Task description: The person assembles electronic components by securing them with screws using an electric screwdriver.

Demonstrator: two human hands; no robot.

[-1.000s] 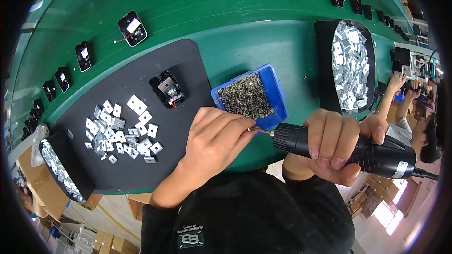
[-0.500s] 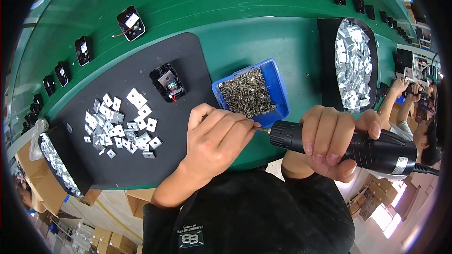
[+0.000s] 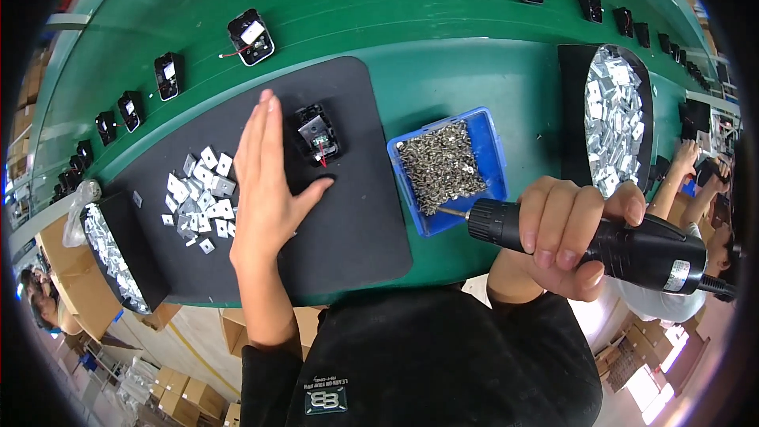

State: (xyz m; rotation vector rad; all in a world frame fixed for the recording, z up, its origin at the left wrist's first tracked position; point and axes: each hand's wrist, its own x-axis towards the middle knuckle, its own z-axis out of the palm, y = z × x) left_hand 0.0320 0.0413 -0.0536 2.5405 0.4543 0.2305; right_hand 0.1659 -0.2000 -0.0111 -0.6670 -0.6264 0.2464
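Note:
My right hand [image 3: 565, 233] grips a black electric screwdriver [image 3: 632, 253], its bit pointing left over the near edge of a blue bin [image 3: 496, 150]. Small metal screws [image 3: 443, 166] fill most of that bin. Over the dark mat [image 3: 356, 229] my left hand [image 3: 265, 182] is open, fingers stretched away from me and thumb spread, holding nothing. Just right of its fingers lies a black plastic housing [image 3: 316, 134] with a metal plate, a small circuit board and red wires inside. Square metal plates with holes [image 3: 202, 198] lie scattered left of the hand, which partly hides them.
A black box of metal plates [image 3: 613, 119] stands at right, another [image 3: 115, 261] at far left. Similar black housings [image 3: 251, 37] line the green surface beyond the mat. At the right edge a co-worker's hands [image 3: 688, 158] are busy.
My left hand has left the screwdriver's bit and moved left over the mat, opening out. The screwdriver stays in my right hand; the whole view has shifted slightly.

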